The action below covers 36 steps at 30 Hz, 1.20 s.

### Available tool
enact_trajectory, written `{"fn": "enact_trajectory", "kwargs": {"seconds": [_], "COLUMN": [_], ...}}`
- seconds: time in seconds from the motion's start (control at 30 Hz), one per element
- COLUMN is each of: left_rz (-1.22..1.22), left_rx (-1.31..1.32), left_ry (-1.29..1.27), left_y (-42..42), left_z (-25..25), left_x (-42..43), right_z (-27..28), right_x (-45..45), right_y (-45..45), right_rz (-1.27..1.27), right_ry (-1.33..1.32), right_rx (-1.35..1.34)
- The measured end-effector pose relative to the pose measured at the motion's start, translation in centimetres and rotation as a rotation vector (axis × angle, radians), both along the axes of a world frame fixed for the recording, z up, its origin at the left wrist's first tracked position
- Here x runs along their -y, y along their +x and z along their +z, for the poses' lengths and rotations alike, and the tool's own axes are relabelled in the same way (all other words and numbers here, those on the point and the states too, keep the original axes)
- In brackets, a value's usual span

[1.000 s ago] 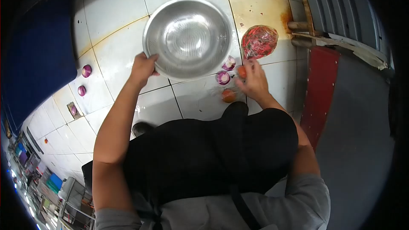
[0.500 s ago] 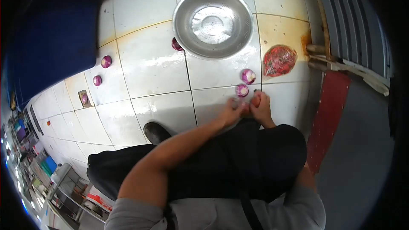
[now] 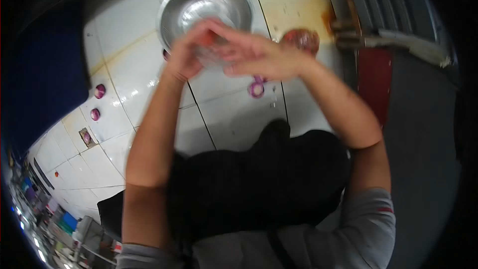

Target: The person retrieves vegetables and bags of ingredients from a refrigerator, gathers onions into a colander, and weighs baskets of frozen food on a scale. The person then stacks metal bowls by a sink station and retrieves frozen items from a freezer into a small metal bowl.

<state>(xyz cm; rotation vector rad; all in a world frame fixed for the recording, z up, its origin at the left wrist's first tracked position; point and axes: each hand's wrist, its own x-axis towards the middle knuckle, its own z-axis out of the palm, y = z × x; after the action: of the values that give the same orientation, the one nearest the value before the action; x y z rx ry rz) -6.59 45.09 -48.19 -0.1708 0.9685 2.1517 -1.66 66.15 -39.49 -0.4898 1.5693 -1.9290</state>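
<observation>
Object, orange-red, motion-blurred, amid blurred fingers, against shiny round metal bowl

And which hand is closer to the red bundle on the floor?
Right. The right hand appears beside the red bundle; the left hand is farther off, by the near edge of the metal bowl.

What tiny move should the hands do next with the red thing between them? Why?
Perhaps ease the red thing into the metal bowl: it shows, blurred, between the left hand and right hand, which partly hide the bowl's near rim.
</observation>
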Motion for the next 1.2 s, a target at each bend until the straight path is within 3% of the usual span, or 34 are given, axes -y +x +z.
{"fn": "enact_trajectory", "kwargs": {"seconds": [0.03,0.07,0.13,0.23,0.3,0.33,0.37,0.43,0.5,0.57,0.6,0.63,0.7,0.87,0.93,1.0,1.13,1.2], "left_rz": [-0.123,-0.149,-0.292,-0.229,-0.195,-0.211,-0.270,-0.465,-0.669,-0.866,-0.848,-0.924,-0.738,-0.899,-0.887,-0.700,-0.696,-0.806], "left_rx": [-0.020,0.056,0.009,0.064,0.105,0.133,0.176,0.306,0.397,0.388,0.412,0.428,0.406,0.168,0.104,0.047,-0.067,-0.009], "left_ry": [0.092,0.290,0.479,0.270,0.081,0.025,0.025,0.130,0.178,0.137,0.187,0.200,-0.082,-0.084,-0.138,-0.336,-0.461,-0.240], "left_y": [-1.3,-2.3,-3.8,-4.6,-4.5,-3.6,-1.9,2.9,7.0,9.7,10.4,10.5,9.9,4.3,4.0,5.4,4.4,2.4], "left_z": [-0.8,-0.9,3.8,6.5,6.0,5.8,5.8,7.0,7.9,8.4,8.0,8.0,8.3,7.5,7.0,9.2,7.9,9.8], "left_x": [2.8,5.1,7.0,14.4,19.8,21.0,20.2,14.1,7.8,3.0,1.8,1.1,0.0,-3.6,-5.5,-7.3,-6.8,-4.6], "right_z": [1.0,2.6,3.3,1.8,-0.9,-3.4,-6.0,-5.2,-10.6,-9.6,-8.9,-7.9,-6.1,-5.2,-5.9,-7.3,-11.1,-12.3], "right_x": [-1.2,-2.5,-6.6,-12.7,-13.6,-13.3,-12.7,-7.2,-2.1,4.9,8.5,11.3,16.5,24.1,25.0,24.1,19.9,17.9], "right_y": [-0.8,-0.1,3.4,15.0,25.6,32.0,38.8,46.1,57.4,62.7,64.9,66.1,68.4,68.0,66.2,63.1,53.5,49.6], "right_rz": [0.071,-0.015,-0.164,-0.369,-0.690,-0.814,-0.804,-0.985,-1.096,-1.064,-1.032,-1.015,-1.018,-1.102,-1.148,-1.167,-1.075,-0.976], "right_ry": [0.140,0.043,-0.001,0.208,0.469,0.606,0.896,1.176,1.139,1.095,1.060,1.027,0.951,0.834,0.825,0.846,0.900,0.920], "right_rx": [-0.051,-0.009,0.064,0.406,0.623,0.609,0.526,0.815,0.909,1.170,1.285,1.370,1.476,1.478,1.401,1.267,0.903,0.779]}}
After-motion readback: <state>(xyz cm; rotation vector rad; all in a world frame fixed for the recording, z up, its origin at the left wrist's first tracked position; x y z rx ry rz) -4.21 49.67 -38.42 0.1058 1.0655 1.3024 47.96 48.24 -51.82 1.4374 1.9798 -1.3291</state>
